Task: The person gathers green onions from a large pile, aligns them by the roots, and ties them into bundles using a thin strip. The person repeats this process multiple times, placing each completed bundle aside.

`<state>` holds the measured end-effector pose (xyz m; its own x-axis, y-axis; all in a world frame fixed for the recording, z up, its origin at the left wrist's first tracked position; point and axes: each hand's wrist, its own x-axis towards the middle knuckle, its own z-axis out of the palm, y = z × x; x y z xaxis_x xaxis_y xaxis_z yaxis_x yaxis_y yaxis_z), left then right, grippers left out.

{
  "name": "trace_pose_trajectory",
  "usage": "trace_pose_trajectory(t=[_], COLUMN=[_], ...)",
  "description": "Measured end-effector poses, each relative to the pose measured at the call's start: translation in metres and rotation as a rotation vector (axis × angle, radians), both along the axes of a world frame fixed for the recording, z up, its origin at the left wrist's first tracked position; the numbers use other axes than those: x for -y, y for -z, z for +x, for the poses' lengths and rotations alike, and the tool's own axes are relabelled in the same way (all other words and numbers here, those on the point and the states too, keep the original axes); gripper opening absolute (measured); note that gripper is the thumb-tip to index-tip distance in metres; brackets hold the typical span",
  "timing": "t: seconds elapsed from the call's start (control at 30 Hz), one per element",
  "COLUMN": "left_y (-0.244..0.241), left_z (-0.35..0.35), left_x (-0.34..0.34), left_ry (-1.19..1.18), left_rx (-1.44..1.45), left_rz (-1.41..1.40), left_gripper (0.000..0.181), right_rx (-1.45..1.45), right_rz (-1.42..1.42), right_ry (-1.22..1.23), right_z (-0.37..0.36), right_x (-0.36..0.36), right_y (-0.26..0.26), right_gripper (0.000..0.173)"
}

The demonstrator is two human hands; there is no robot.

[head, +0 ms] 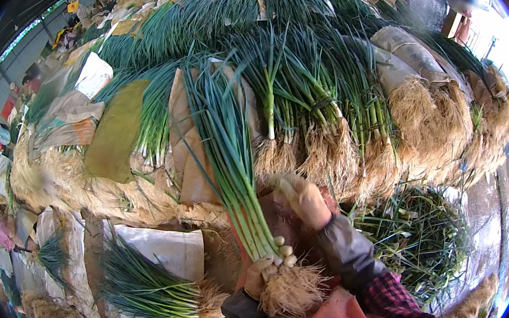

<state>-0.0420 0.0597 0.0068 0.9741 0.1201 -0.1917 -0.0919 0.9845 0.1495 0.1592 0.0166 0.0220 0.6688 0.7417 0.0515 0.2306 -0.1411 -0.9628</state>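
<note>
My gloved left hand (260,273) is closed round the white lower stems of a bunch of green onions (241,195), just above their bushy tan roots (291,288). The bunch leans up and to the left, its leaves over a brown sack. My gloved right hand (304,200) is raised to the right of the stems, before the root ends of the heap, and is blurred. Whether its fingers hold anything cannot be told. Beyond it, a few onions (269,109) lie on the heap with their roots towards me.
A long heap of green onions (214,18) spans the far side, partly under sacks (114,129). Another bunch (159,289) lies on a white sheet (169,248) at lower left. Leaf scraps (415,238) are piled at right. Several people are farther off at left.
</note>
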Motion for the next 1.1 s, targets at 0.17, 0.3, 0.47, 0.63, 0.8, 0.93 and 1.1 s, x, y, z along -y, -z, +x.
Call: trace_pose_trajectory(t=[0.17, 0.3, 0.47, 0.63, 0.8, 0.93, 1.1], left_y=[0.006, 0.032, 0.030, 0.015, 0.027, 0.017, 0.018], left_z=[-0.007, -0.007, -0.002, 0.007, 0.000, 0.001, 0.017], left_x=[-0.010, -0.010, -0.012, -0.001, -0.003, -0.006, -0.002], left_ry=[0.044, 0.018, 0.009, 0.096, 0.062, 0.013, 0.013], left_rx=[0.090, 0.070, 0.105, 0.012, 0.121, 0.140, 0.222], left_rz=[-0.150, -0.039, -0.113, -0.002, -0.131, -0.171, -0.031], left_gripper=[0.036, 0.034, 0.031, 0.029, 0.027, 0.027, 0.031], right_rx=[-0.374, -0.386, -0.539, -0.273, -0.054, 0.064, -0.201], right_rz=[-0.134, -0.023, 0.148, -0.143, 0.022, 0.177, 0.534], right_ry=[-0.130, -0.094, 0.085, -0.008, 0.109, 0.246, 0.601], right_z=[0.022, 0.013, 0.002, 0.011, 0.002, -0.038, -0.040], right_x=[-0.066, -0.058, -0.010, -0.056, -0.056, -0.029, 0.047], right_y=[-0.003, 0.025, 0.031, 0.031, 0.038, 0.006, -0.012], right_gripper=[0.030, 0.025, 0.026, 0.030, 0.020, 0.016, 0.009])
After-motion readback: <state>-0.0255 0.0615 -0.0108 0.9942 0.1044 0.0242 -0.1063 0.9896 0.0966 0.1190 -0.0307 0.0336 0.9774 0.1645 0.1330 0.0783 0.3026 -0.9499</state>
